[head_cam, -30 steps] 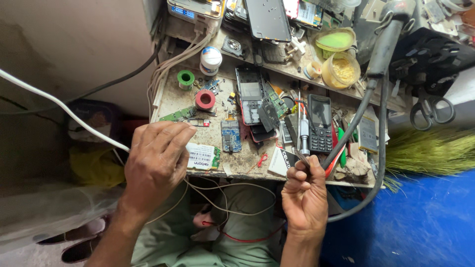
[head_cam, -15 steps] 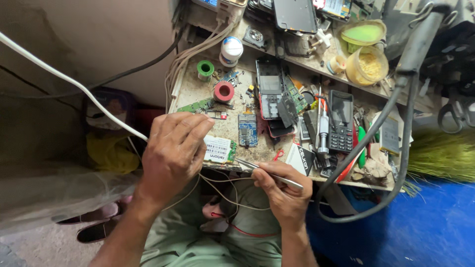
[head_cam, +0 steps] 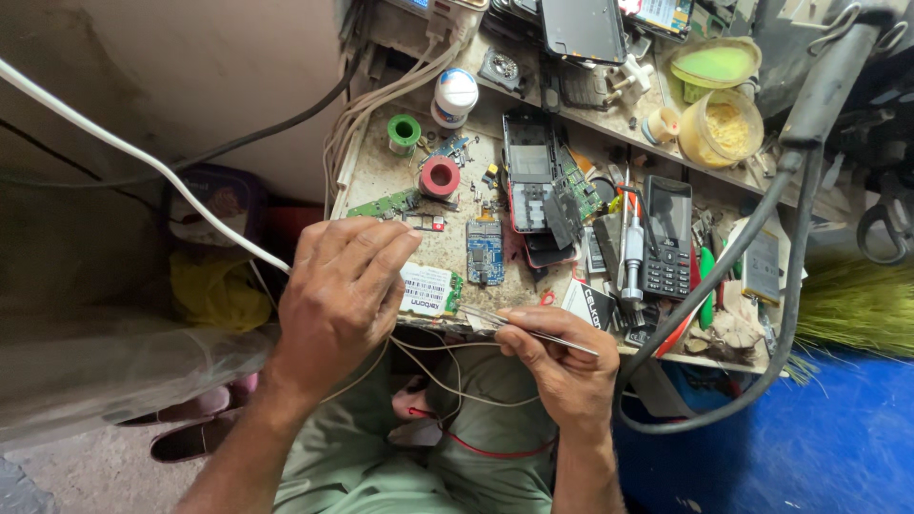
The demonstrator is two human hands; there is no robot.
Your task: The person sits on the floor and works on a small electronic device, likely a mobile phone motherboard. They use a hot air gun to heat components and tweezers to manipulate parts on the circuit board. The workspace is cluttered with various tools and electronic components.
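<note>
Two hands are working at the lower middle of the frame, right at the near edge of the cluttered, dusty workbench (head_cam: 381, 176). The left hand (head_cam: 338, 295) is pressing down, fingers curled together, on a small green circuit board with a white barcoded sticker (head_cam: 428, 290), pinning it at the bench's front edge. The right hand (head_cam: 562, 366) is pinching a pair of slim silver metal tweezers (head_cam: 528, 326), their tips reaching leftwards and touching, or very nearly touching, the right end of that little board.

Judging by this, the job is sitting somewhere in the middle: the board is out and bare, being probed, and nothing is showing as refitted. Thin pale wires (head_cam: 428, 366) are looping below the bench edge; whether they run from the board is impossible to tell.

Further up the bench, a blue circuit board (head_cam: 485, 252) is lying just beyond the stickered one, an opened grey phone shell (head_cam: 529, 171) is waiting above it, and a black keypad phone (head_cam: 666, 238) is lying to the right. A red tape roll (head_cam: 440, 177) and a green one (head_cam: 404, 132) are sitting towards the upper left.
</note>
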